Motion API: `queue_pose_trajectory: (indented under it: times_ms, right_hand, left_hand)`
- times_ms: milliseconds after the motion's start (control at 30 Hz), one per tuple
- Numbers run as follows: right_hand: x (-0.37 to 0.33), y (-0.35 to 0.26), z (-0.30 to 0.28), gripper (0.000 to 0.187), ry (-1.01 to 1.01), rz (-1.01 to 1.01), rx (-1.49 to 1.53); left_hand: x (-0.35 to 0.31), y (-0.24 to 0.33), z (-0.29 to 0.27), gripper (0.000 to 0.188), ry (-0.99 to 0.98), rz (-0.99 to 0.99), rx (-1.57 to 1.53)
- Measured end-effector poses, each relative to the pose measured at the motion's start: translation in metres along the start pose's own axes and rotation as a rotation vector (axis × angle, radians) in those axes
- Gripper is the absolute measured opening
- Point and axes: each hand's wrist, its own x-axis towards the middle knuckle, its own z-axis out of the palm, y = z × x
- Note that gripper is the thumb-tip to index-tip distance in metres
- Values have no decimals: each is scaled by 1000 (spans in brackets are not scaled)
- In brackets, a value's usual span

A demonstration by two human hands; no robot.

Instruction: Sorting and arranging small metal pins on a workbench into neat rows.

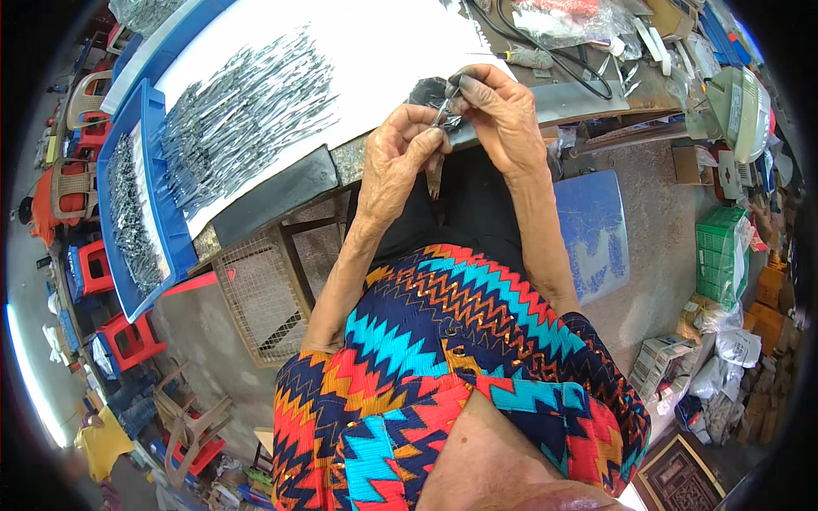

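Both my hands are raised close together at the table's near edge, working on a slender, shiny metal piece. My left hand pinches its lower end between thumb and fingers. At the upper end, the thumb and fingertips of my right hand are closed on it; those fingertips are darkened. The exact kind of piece is too small to make out. Behind the hands lies a crumpled black sheet or bag, partly covered by them. To the left, many similar slim metal pieces are spread on a white sheet.
A blue tray of small metal parts sits at the table's left end. Right of the hands are a black cable, a screwdriver-like handle and a greenish lamp-like device. Below stand a blue stool and green crate.
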Motion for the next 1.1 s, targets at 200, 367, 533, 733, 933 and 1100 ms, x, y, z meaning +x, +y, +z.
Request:
queue_pose_trajectory:
  times_ms: [200,367,533,733,933,1100]
  right_hand:
    - [-1,3,2,16,-6,17,14]
    - [-2,6,2,14,6,10,-11]
    - [-5,7,2,10,34,-84,-261]
    - [-25,15,-4,9,110,-140,-487]
    - [-46,19,-12,9,83,-12,-275]
    - [-27,0,-13,13,-52,100,-540]
  left_hand:
    - [0,-4,0,18,15,25,2]
    - [-1,-4,-2,17,-1,16,32]
    - [-4,-4,0,15,39,17,147]
    - [-11,-15,-3,14,11,-16,209]
    - [-17,-23,1,13,-40,-87,230]
    - [-17,-15,-9,13,12,-40,337]
